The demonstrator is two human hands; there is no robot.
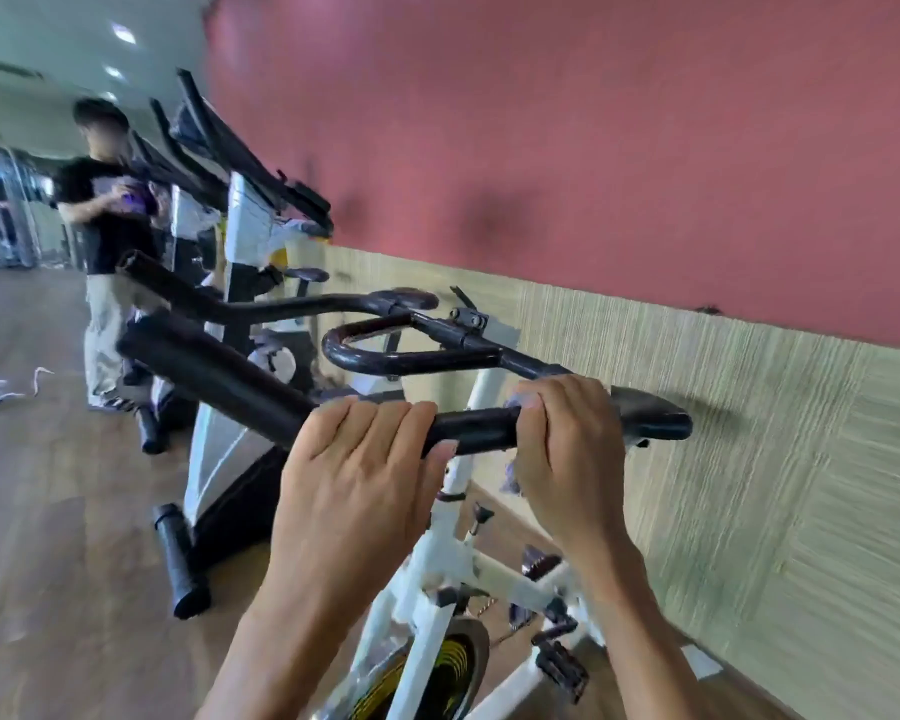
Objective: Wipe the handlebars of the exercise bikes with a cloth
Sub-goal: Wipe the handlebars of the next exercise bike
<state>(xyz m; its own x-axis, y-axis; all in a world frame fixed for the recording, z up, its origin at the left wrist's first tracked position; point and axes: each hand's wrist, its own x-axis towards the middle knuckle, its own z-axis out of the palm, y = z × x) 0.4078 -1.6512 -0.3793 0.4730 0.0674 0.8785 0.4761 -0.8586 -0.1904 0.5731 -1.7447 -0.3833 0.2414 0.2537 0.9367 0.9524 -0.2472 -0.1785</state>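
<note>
A: Where's my cloth (pixel 513 480)?
B: Bunched under my right hand (pixel 567 449), which curls round the handlebar (pixel 479 431). My left hand (pixel 359 459) grips bare bar just beside it.
A: Risk?
B: Little cloth shows, so it may slip out.

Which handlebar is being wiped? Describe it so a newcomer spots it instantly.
Follow the red-and-tan wall to the nearest white-framed exercise bike. Its black padded handlebar crosses the foreground. Only this bar is gripped: the left hand bare, the right hand wrapping a pale purple cloth round it.
</note>
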